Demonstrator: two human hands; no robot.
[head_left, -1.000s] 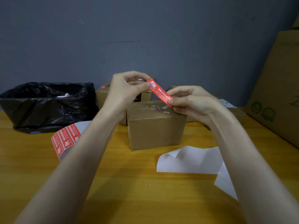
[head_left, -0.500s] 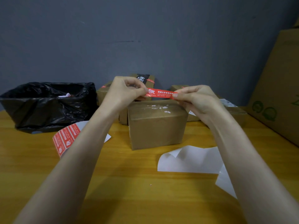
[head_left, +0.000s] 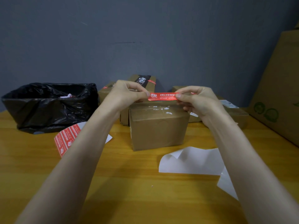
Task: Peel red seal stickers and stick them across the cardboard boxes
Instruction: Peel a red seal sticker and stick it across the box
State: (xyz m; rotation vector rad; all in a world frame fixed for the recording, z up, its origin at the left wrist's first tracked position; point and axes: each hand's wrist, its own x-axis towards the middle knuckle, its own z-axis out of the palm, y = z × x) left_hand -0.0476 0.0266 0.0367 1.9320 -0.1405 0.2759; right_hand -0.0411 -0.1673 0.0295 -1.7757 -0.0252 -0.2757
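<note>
A red seal sticker [head_left: 162, 96] with white print is stretched level between my two hands. My left hand [head_left: 126, 94] pinches its left end and my right hand [head_left: 196, 101] pinches its right end. The sticker hangs just above the far top edge of a plain cardboard box [head_left: 159, 128] standing at the table's middle. White paper scraps mark the box's top. A sheet of red seal stickers [head_left: 67, 139] lies curled on the table to the left, partly behind my left forearm.
A black bin bag [head_left: 48, 104] sits at the back left. More cardboard boxes [head_left: 145, 81] stand behind the middle box, and a large carton [head_left: 281, 88] leans at the right. White backing paper [head_left: 192, 160] lies on the wooden table [head_left: 137, 199] at the right front.
The sticker went from tilted to level, and both hands lowered it slightly toward the top of the box. My right hand shifted a little to the right.
</note>
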